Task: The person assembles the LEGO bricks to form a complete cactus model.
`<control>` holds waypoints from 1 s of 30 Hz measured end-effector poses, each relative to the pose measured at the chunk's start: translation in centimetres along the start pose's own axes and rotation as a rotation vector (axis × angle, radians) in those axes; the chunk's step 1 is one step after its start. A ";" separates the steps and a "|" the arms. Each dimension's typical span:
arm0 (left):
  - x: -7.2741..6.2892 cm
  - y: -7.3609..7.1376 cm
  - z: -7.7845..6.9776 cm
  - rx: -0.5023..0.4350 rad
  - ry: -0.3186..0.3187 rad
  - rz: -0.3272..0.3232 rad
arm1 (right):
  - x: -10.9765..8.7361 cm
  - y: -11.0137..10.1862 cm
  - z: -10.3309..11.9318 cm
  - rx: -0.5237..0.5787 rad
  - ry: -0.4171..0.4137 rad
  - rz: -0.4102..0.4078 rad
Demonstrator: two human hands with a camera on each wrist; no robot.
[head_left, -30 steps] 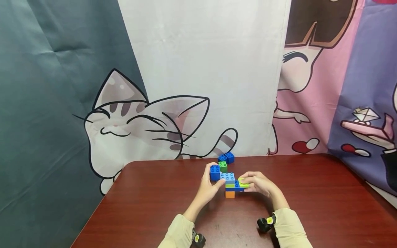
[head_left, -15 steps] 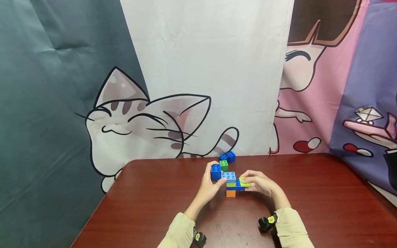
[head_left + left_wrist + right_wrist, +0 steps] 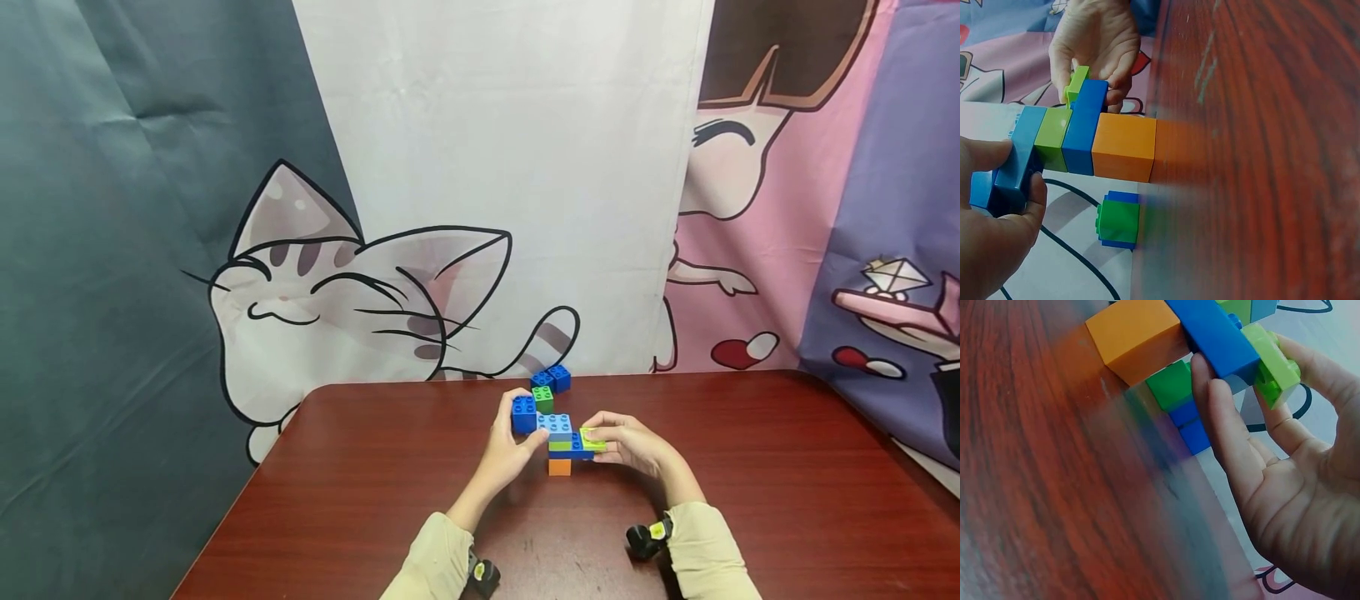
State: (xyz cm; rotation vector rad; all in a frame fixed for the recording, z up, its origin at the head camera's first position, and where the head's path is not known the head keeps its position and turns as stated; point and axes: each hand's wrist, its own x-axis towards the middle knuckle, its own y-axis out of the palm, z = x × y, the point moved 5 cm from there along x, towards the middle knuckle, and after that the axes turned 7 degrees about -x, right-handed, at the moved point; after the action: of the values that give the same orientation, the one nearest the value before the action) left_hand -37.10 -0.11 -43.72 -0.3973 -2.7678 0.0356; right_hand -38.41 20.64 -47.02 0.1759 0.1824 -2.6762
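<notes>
A stack of toy building blocks stands on the table: an orange block at the bottom, a long blue block above, then a lime block and a light blue block on top. Another blue block juts off the top layer to the left. My left hand grips the light blue block and this left-hand blue one, thumb in front. My right hand pinches a thin lime block at the right end of the long blue block, which stands out beyond the orange one.
Just behind the stack sits a green block. Two blue blocks lie beyond it, near the far edge of the reddish-brown table. A printed cartoon curtain hangs behind the table.
</notes>
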 end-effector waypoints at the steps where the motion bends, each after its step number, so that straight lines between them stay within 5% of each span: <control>1: 0.0 0.0 0.0 0.001 0.000 0.000 | 0.0 0.0 0.0 0.008 0.001 0.002; 12: 0.1 -0.1 0.0 0.010 0.007 0.004 | 0.2 0.1 -0.3 0.006 -0.016 0.018; 19: -1.4 0.3 -3.5 0.008 -0.021 0.009 | 0.1 0.3 -1.3 -0.045 -0.054 -0.011; 30: -0.8 -0.2 -2.7 0.062 -0.038 0.030 | 0.1 -0.1 -1.2 -0.067 -0.062 -0.015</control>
State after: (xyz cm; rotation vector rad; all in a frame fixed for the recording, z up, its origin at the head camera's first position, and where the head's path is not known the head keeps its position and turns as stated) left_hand -35.49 -0.62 -41.43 -0.4267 -2.7903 0.1374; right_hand -38.46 20.86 -48.21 0.0704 0.2542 -2.6825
